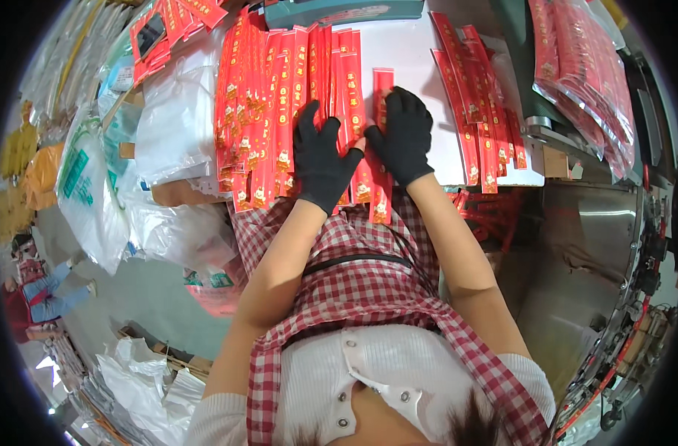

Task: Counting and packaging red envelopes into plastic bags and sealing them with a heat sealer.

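A single red strip (381,189) lies lengthwise before the person, its near end overhanging the edge of the white tabletop (444,149), perhaps for easy pickup. The right hand (403,137) bends over it, seemingly to steady it; whether its fingers pinch, one cannot tell. The left hand (325,163) splays its fingers, unclenched, over the pile of strips (268,97), aligned lengthwise, probably for reach. A smaller stack (476,104) sits apart at right.

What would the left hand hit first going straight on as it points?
Likely the red packets just ahead of the left hand. Depth is unclear, so it might skim over them rather than push into them.
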`<move>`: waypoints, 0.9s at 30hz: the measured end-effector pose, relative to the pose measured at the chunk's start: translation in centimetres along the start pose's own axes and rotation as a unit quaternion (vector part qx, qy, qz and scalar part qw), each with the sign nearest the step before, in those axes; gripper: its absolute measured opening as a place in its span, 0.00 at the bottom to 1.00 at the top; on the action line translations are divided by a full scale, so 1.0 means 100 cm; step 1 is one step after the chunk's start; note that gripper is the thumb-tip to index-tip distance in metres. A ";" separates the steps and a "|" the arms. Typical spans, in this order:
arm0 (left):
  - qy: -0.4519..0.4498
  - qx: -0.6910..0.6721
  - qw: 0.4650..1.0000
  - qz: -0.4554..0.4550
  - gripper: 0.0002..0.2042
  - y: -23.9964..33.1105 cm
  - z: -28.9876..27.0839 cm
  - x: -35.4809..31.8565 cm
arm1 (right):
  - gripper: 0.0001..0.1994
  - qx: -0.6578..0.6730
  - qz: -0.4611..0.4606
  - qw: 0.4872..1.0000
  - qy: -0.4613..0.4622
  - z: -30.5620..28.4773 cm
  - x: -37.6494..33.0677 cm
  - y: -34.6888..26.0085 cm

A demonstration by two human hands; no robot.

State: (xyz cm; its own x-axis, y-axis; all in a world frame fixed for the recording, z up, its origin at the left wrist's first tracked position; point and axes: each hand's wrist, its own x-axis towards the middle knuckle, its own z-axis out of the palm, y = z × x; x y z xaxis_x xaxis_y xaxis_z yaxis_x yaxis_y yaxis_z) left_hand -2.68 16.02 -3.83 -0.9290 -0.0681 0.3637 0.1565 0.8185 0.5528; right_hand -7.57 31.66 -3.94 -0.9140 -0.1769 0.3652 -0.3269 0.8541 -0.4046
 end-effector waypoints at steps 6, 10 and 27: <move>0.003 -0.072 0.997 -0.036 0.32 0.001 -0.003 0.002 | 0.34 0.003 -0.008 1.000 -0.012 0.016 0.017 -0.015; 0.026 -0.094 0.993 -0.059 0.30 -0.002 -0.002 0.001 | 0.29 -0.036 -0.056 0.998 0.000 0.025 0.016 -0.019; 0.041 -0.078 0.995 -0.037 0.27 -0.005 0.000 -0.001 | 0.23 -0.037 -0.167 0.981 -0.088 0.010 0.015 -0.002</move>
State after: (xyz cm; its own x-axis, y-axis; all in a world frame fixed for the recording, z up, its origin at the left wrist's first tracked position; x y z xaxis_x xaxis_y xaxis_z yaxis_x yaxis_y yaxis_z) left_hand -2.69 15.55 -4.13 -0.9101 -0.1773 0.3745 0.1442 0.7119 0.6874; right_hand -9.13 30.74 -4.17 -0.7882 -0.5291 0.3143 -0.6030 0.7660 -0.2228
